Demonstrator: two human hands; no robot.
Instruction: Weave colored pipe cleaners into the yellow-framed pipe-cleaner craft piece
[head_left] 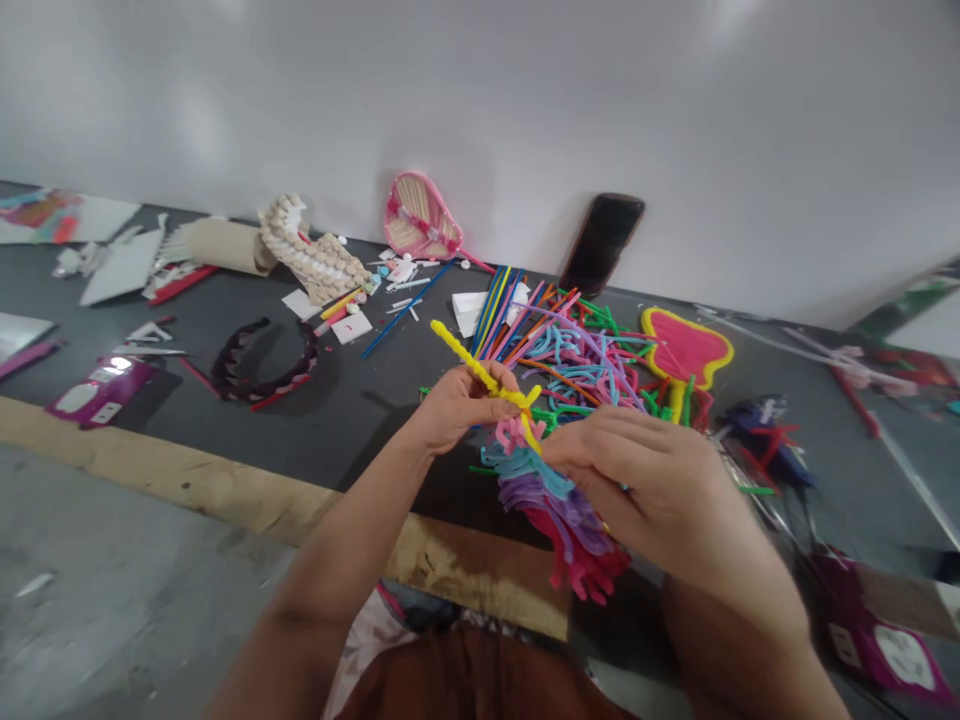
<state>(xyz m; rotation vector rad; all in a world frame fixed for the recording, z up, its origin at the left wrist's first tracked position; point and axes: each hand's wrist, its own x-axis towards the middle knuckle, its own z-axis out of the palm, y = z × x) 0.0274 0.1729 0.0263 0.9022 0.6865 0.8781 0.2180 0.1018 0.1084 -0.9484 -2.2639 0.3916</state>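
My left hand (461,408) is closed, thumb and fingers pinching a twisted yellow pipe cleaner (459,350) whose thick end points up and left. My right hand (637,470) is closed too, its fingertips on the yellow strand that bends down from the twist. Below the hands hangs a layered bundle of looped pipe cleaners (555,510) in pink, light blue, purple and red, joined to the yellow piece near my fingertips. My right hand covers part of the bundle. Behind the hands lies a heap of loose coloured pipe cleaners (577,350).
A phone (604,245) leans against the wall. Right of the heap lies a pink-and-yellow pipe cleaner shape (686,350). To the left are a dark headband (266,365), a purple packet (101,390), a cardboard roll (229,245) and a pink-edged fan shape (421,218).
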